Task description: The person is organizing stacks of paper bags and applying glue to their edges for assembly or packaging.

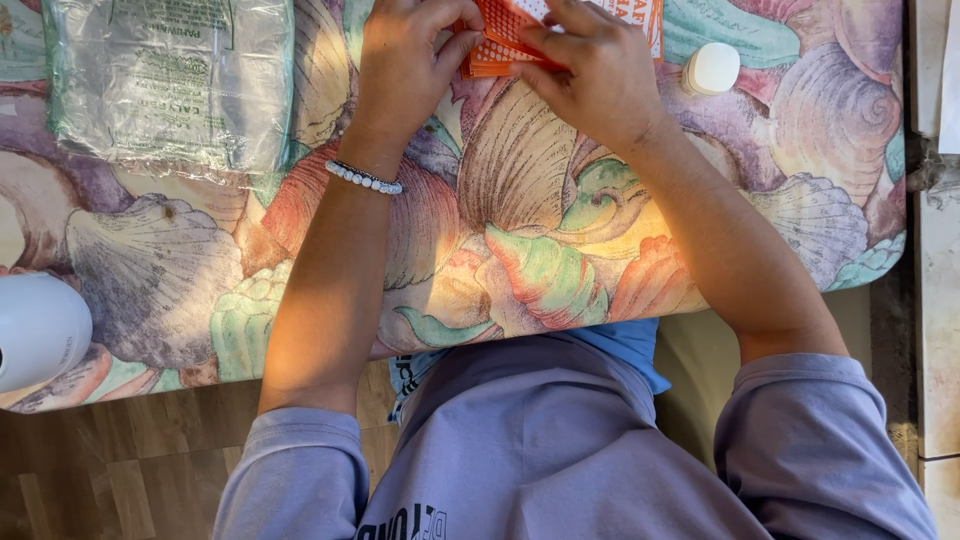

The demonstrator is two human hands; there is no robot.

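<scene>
Lying pinched between both grips: orange card point(497, 45)

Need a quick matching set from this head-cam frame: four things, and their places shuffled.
Things:
1. orange packet
2. clear plastic bag
3. small white cap
4. bead bracelet

Places:
A. on the left wrist
B. at the table's far left
C. between both hands
D. just right of the right hand

Pairs: 1-C, 2-B, 3-D, 4-A
</scene>
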